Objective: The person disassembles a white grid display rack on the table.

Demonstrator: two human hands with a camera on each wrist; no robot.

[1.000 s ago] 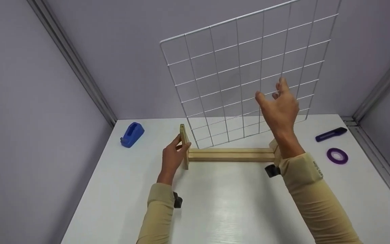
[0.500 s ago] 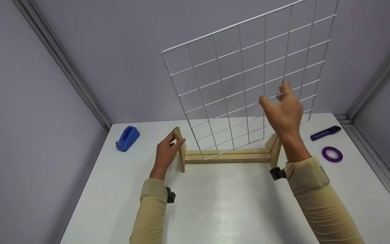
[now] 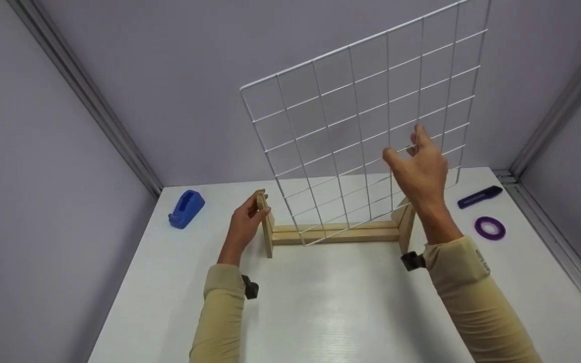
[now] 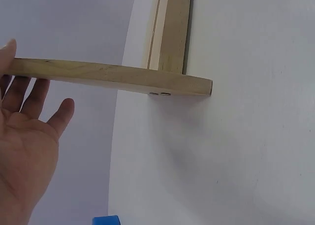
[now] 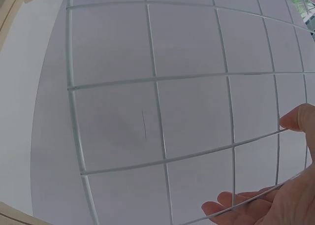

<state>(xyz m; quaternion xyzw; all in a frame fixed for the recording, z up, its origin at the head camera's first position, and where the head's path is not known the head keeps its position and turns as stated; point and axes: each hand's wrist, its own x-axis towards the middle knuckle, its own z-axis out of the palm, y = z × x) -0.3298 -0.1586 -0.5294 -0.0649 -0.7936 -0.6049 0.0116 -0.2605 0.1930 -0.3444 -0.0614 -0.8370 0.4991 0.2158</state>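
A white wire grid panel (image 3: 341, 101) hangs tilted above the wooden stand, its lower left corner overlapping the stand's crossbar (image 3: 336, 235) in the head view. My right hand (image 3: 421, 171) holds the grid at its right part; in the right wrist view the thumb is at a wire and the fingers (image 5: 241, 208) reach behind the mesh. My left hand (image 3: 244, 224) pinches the upper end of the stand's left side board (image 3: 265, 227), thumb on one face and fingers on the other. The right side board (image 3: 405, 227) is partly hidden by my right wrist.
A blue tape dispenser (image 3: 186, 208) stands on the white table (image 3: 310, 302) at the left. To the right lie a dark utility knife (image 3: 479, 196) and a purple roll of tape (image 3: 490, 228). Grey walls rise behind and on both sides.
The grid has come down, its lower left corner passing from behind the crossbar's line to overlap it. My left hand keeps its hold on the side board. The head view has shifted slightly.
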